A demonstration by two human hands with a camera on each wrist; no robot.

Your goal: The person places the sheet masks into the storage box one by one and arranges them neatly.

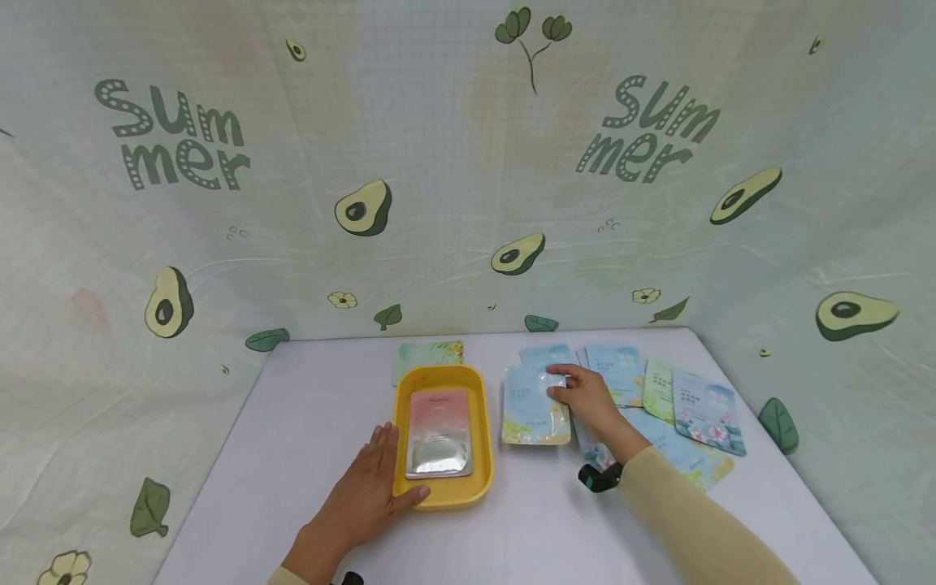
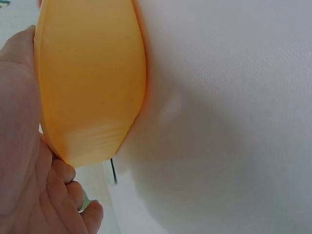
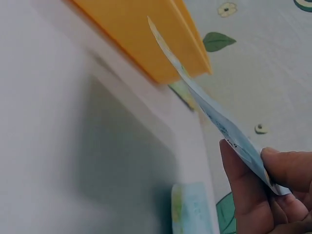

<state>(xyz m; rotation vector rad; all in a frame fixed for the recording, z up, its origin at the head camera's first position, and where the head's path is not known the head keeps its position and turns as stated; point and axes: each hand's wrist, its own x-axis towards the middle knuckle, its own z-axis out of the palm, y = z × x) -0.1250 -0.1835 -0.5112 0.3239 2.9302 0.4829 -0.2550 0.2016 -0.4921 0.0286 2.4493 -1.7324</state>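
A light blue sheet-mask packet [image 1: 534, 406] is pinched by its right edge between the thumb and fingers of my right hand [image 1: 588, 398]. In the right wrist view the packet [image 3: 219, 124] appears nearly edge-on, raised off the white table with a shadow below. My left hand [image 1: 369, 487] lies against the left side of a yellow tray [image 1: 478, 439], its fingers straight and its thumb at the front rim. Inside the tray lies a pink and silver packet [image 1: 439, 431]. The left wrist view shows the tray's outer wall [image 2: 92, 83] beside the palm.
More packets spread to the right: a blue one [image 1: 617, 370], a green one [image 1: 658, 390], a flowered grey-blue one [image 1: 709, 410] and a larger blue one [image 1: 702, 463] partly behind my forearm. A green packet [image 1: 427, 353] lies behind the tray. A printed cloth [image 1: 439, 284] hangs behind the table.
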